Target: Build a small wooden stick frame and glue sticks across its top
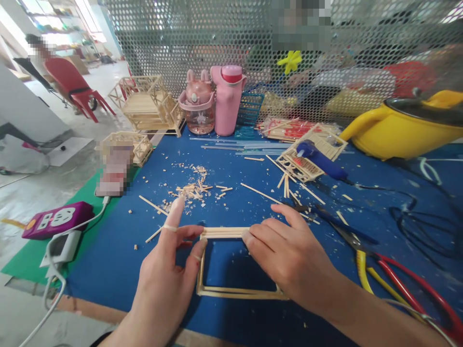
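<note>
A rectangular frame of thin wooden sticks lies flat on the blue table cover close to me. My left hand pinches the frame's top left corner with thumb and fingers, index finger raised. My right hand presses its fingertips on the frame's top bar from the right and covers the right side. Loose sticks and wood offcuts lie just beyond the frame.
Pliers with red and yellow handles and a blue glue gun lie to the right, near a yellow kettle. Pink bottles, finished stick models, a mesh screen and a purple power strip surround the work spot.
</note>
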`<state>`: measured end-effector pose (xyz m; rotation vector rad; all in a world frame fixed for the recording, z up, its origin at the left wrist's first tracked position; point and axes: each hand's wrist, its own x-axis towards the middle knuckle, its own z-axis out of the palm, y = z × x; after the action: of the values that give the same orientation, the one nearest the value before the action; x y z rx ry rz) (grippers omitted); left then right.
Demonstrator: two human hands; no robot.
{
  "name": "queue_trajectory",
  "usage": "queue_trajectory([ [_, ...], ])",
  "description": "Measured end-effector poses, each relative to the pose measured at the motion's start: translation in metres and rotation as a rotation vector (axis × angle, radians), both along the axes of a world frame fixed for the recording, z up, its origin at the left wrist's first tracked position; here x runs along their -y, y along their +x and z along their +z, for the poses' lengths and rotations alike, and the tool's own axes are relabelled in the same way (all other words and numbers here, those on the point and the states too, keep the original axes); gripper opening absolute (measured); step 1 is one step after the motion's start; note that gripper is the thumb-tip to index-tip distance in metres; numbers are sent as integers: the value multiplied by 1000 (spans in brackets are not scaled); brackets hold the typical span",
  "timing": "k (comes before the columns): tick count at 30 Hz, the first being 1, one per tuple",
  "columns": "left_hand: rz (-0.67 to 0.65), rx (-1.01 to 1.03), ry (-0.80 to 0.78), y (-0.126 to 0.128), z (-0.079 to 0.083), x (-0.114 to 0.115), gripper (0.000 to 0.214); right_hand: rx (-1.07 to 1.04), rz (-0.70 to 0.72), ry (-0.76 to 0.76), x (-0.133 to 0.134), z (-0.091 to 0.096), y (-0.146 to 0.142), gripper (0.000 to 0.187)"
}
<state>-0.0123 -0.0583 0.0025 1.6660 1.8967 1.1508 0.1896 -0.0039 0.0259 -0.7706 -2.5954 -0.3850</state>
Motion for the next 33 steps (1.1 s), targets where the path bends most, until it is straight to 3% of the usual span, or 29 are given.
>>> queue_trajectory([
  [13, -34, -190, 73, 7, -4, -7, 52, -24, -51, -72, 3, -3, 0, 31],
  [17, 4, -206, 40, 9, -3, -7, 54, -168, -115, -155, 4, 2, 13, 19],
  [20, 28, -231, 28, 9, -3, -6, 53, -368, -265, -188, 5, 9, 33, 24],
  [22, 37, -247, 36, 9, -3, -6, 52, -485, -385, -263, 7, 9, 44, 22],
  [25, 46, -262, 37, 8, -4, -5, 50, -581, -498, -493, 10, 2, 52, 16],
  [29, 55, -270, 26, 7, -7, -3, 48, -621, -493, -774, 12, -10, 48, 13],
  [33, 88, -217, 6, 9, -9, -3, 57, -655, -478, -888, 12, -17, 43, 14],
])
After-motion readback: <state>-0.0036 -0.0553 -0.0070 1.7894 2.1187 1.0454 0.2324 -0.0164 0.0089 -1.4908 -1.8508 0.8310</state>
